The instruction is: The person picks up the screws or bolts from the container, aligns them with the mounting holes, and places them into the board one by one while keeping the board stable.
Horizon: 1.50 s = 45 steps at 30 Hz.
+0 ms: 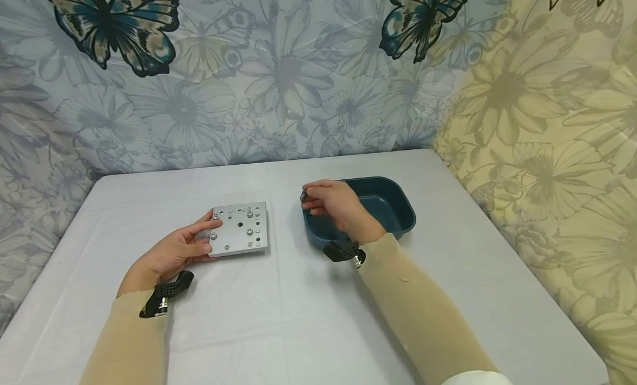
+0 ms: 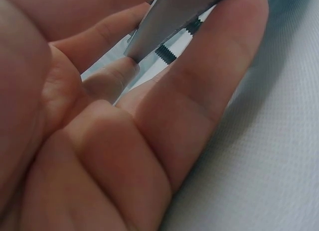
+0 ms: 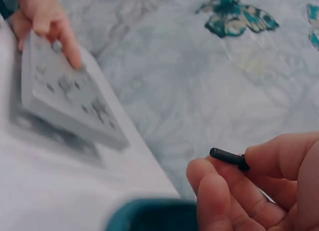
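My left hand (image 1: 181, 249) grips the left edge of a silver metal plate (image 1: 241, 230), with holes and several screw heads on its top face. In the left wrist view, dark threaded screw ends (image 2: 165, 54) stick out beneath the plate. My right hand (image 1: 338, 205) is above the left side of a dark teal basin (image 1: 405, 213). Between its thumb and fingers it pinches a small black screw (image 3: 227, 157), whose plain end points away from the thumb. The thumb covers part of the wider end. In the right wrist view, the plate (image 3: 70, 114) is tilted above the tabletop.
A white cloth covers the table (image 1: 278, 318). Behind it hangs a curtain (image 1: 288, 97) printed with flowers and butterflies, turning yellow at the right. Each wrist wears a black camera mount, such as the left mount (image 1: 171, 285).
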{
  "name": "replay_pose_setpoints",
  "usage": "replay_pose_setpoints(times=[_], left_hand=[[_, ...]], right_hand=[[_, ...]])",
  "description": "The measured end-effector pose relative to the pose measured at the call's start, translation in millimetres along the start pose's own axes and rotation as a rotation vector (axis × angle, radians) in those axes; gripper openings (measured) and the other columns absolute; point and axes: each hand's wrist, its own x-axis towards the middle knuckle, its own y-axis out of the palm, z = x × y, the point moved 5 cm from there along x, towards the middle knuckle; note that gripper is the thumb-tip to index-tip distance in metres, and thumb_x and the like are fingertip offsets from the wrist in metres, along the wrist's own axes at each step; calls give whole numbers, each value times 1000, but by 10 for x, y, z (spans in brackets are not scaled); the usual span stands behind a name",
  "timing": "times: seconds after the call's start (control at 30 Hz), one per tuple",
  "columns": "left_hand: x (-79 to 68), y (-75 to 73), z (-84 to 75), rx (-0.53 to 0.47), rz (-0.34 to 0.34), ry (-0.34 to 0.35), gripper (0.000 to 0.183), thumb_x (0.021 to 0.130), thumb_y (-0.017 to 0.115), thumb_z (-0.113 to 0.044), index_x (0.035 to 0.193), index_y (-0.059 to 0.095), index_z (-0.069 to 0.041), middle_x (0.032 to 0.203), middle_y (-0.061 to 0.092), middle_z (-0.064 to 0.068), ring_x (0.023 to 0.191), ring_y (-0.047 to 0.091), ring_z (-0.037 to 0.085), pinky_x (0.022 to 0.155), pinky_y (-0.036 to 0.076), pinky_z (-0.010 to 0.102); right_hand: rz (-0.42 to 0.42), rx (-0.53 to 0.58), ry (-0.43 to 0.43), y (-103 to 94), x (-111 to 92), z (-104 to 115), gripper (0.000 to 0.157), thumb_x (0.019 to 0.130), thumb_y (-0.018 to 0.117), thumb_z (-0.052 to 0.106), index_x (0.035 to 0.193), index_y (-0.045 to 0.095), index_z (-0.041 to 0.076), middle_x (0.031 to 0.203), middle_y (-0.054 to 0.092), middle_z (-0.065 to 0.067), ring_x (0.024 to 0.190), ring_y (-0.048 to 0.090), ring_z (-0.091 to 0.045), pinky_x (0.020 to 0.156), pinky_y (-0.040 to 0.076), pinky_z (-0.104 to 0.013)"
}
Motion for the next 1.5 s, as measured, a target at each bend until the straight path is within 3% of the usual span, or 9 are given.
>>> replay_pose_setpoints(times=[0.47, 0.6, 0.87, 1.13, 1.5], left_hand=[[-5, -2, 10, 11, -6, -4, 65, 95, 59, 9, 154, 30, 4, 165, -16, -2, 118, 57, 10, 87, 55, 32], [10, -1, 1, 13, -20, -18, 67, 94, 61, 7, 154, 31, 3, 165, -15, -4, 119, 57, 12, 88, 55, 33], [10, 2, -6, 21, -30, -33, 67, 94, 62, 6, 154, 32, 2, 165, -14, -5, 119, 58, 12, 88, 55, 34], [5, -4, -9, 14, -24, -29, 66, 95, 60, 8, 154, 32, 2, 165, -14, -5, 120, 57, 12, 88, 54, 33], [9, -15, -4, 17, -29, -38, 67, 94, 61, 7, 154, 32, 1, 165, -15, -5, 120, 57, 11, 89, 54, 34]], right_hand=[[146, -44, -95, 833, -254, 16, 23, 96, 63, 3, 117, 70, -4, 99, 71, -14, 84, 71, -23, 75, 59, -35], [143, -115, -121, 969, -250, -75, 21, 96, 63, 3, 114, 72, -4, 95, 71, -11, 80, 70, -22, 72, 59, -34], [95, -351, -131, 1036, -185, -253, 17, 97, 65, 8, 109, 76, 7, 87, 70, -2, 72, 66, -15, 66, 58, -26], [98, -384, -138, 1023, -152, -302, 17, 97, 65, 9, 109, 76, 8, 83, 69, -2, 72, 64, -14, 65, 55, -24], [118, -550, -182, 1033, -158, -298, 17, 97, 66, 14, 109, 77, 13, 80, 69, 6, 74, 61, -11, 61, 47, -24]])
